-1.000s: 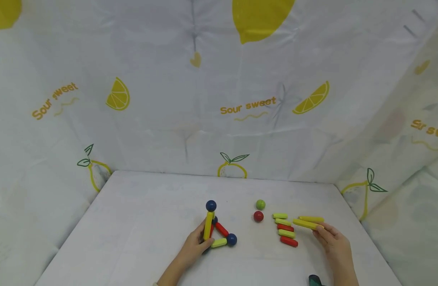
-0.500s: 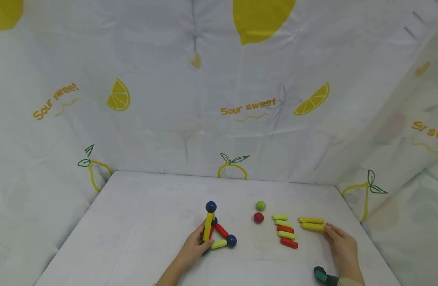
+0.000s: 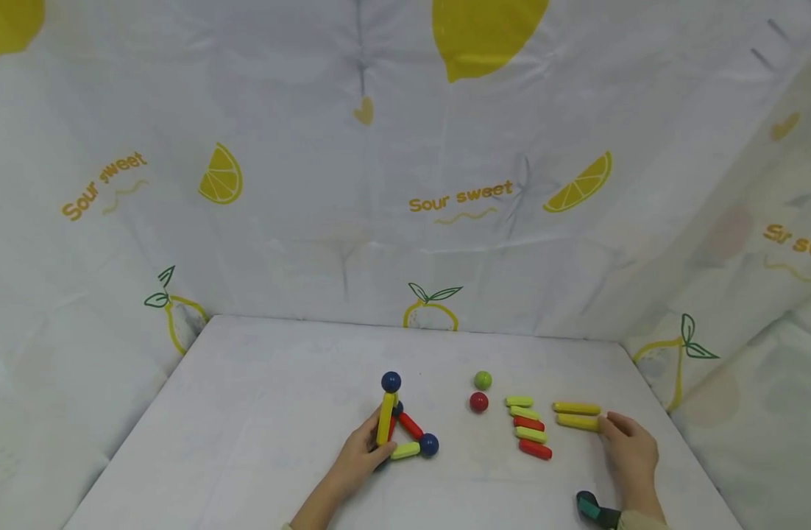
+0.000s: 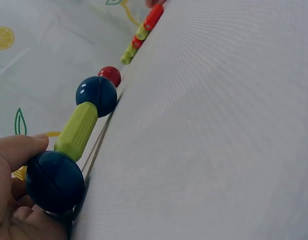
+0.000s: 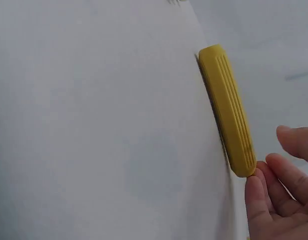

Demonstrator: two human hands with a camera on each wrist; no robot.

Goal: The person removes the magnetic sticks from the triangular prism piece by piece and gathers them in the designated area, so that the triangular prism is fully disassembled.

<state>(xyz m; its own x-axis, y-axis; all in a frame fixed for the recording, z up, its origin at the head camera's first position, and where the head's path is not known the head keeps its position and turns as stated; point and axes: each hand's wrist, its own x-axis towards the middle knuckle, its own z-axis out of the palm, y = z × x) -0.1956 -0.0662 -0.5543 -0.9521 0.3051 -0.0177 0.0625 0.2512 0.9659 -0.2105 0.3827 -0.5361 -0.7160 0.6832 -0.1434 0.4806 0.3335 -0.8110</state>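
Note:
In the head view a small frame of magnetic rods and blue balls stands left of centre, with a yellow rod rising to a blue ball on top. My left hand grips its near corner; the left wrist view shows thumb and fingers around a blue ball joined to a lime-green rod. At the right, my right hand touches the end of a yellow rod with its fingertips, the thumb apart from it. A second yellow rod lies just behind, nearly parallel.
A column of short lime-green and red rods lies between the hands. Behind and left of it sit a green ball and a red ball. A dark wrist strap shows by the right wrist. Printed cloth hangs behind the table.
My right hand has set the yellow rod down in front of the other one and drawn back to its right end, then nudged it slightly left. The left hand and frame stay put.

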